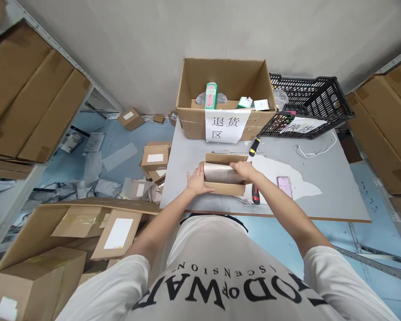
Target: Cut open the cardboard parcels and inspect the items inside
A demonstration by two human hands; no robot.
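Note:
A small cardboard box [224, 189] lies with its flaps open near the front edge of the table. Inside it rests a cylinder-like package [222, 173] in shiny, clear plastic wrap; what the wrap covers cannot be made out. My left hand [197, 182] holds the box's left end, thumb along the front flap. At the opposite end, my right hand [243, 170] reaches over the rim with fingers curled on the package, their tips partly hidden. Close by my right wrist lies a red and black utility knife [255, 194].
Behind stands a large open carton [192, 123] with small boxes inside, beside a tilted black crate [330, 104]. A yellow and black knife [254, 147], a phone [284, 186] and a white cable [316, 155] lie on the table [341, 196]. Left, a big carton [50, 214] holds boxes.

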